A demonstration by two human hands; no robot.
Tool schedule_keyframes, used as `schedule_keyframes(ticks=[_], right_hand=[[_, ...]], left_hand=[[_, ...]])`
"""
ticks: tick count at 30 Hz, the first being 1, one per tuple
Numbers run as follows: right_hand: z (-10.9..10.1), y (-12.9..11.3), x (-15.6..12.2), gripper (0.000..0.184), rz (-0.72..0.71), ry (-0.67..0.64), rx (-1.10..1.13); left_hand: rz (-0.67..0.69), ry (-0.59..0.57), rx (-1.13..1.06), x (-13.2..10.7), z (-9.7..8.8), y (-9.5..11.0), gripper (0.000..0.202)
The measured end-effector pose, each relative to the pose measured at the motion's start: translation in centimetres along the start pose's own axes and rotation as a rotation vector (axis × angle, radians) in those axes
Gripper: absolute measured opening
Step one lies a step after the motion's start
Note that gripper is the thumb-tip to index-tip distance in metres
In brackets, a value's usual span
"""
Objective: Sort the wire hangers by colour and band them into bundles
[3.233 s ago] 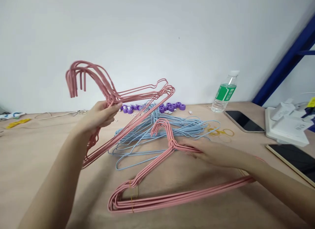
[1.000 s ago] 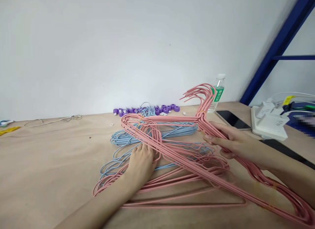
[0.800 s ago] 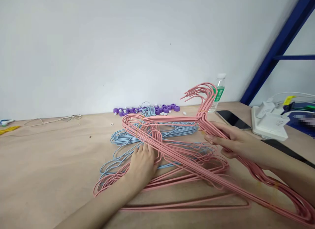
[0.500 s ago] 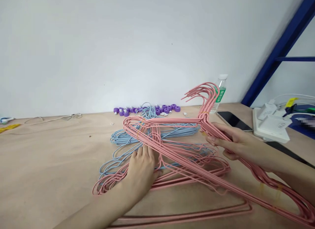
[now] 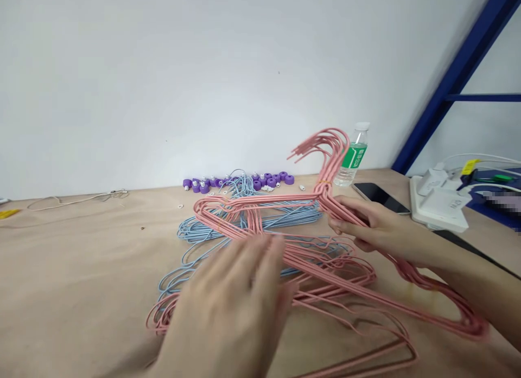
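Observation:
My right hand (image 5: 376,226) is closed around a bundle of pink wire hangers (image 5: 331,193), just below the neck where their hooks gather. The hooks point up and left, and a thin yellowish band circles the neck. My left hand (image 5: 232,296), blurred, is raised in front of the bundle's lower bars with its fingers extended. Nothing shows in it, though its palm side is hidden. Beneath and behind lie more pink hangers (image 5: 354,277) in a loose pile, together with blue wire hangers (image 5: 291,215). Another pink hanger (image 5: 407,343) lies nearest to me.
Several purple caps (image 5: 271,181) line the table along the wall. To the right stand a water bottle (image 5: 353,155), a phone (image 5: 380,198) and a white power strip (image 5: 439,207) with chargers. A cord (image 5: 77,199) lies at the left; a blue metal frame (image 5: 443,85) rises at the right.
My left hand has come off the hangers and moved toward me, larger and blurred now. The bundle in my right hand has shifted slightly left. The whole view has shifted a little.

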State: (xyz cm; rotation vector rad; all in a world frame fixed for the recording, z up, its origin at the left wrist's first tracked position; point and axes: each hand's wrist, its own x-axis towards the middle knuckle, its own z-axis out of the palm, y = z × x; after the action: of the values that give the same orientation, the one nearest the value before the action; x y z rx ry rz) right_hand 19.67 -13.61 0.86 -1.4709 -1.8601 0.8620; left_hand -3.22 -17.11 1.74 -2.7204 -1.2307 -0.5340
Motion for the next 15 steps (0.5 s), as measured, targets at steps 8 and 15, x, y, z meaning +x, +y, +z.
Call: schedule_keyframes(ticks=[8,15], right_hand=[[0.9,-1.7,2.3,0.026,-0.571,0.148,-0.391],[0.1,1.0,3.6,0.048,-0.189,0.727,-0.592]], left_hand=[[-0.134,-0.214,-0.296,7.4,-1.2,-3.9,0.016],[-0.376,0.023,-0.576,4.9,-2.9,-6.7,0.024]])
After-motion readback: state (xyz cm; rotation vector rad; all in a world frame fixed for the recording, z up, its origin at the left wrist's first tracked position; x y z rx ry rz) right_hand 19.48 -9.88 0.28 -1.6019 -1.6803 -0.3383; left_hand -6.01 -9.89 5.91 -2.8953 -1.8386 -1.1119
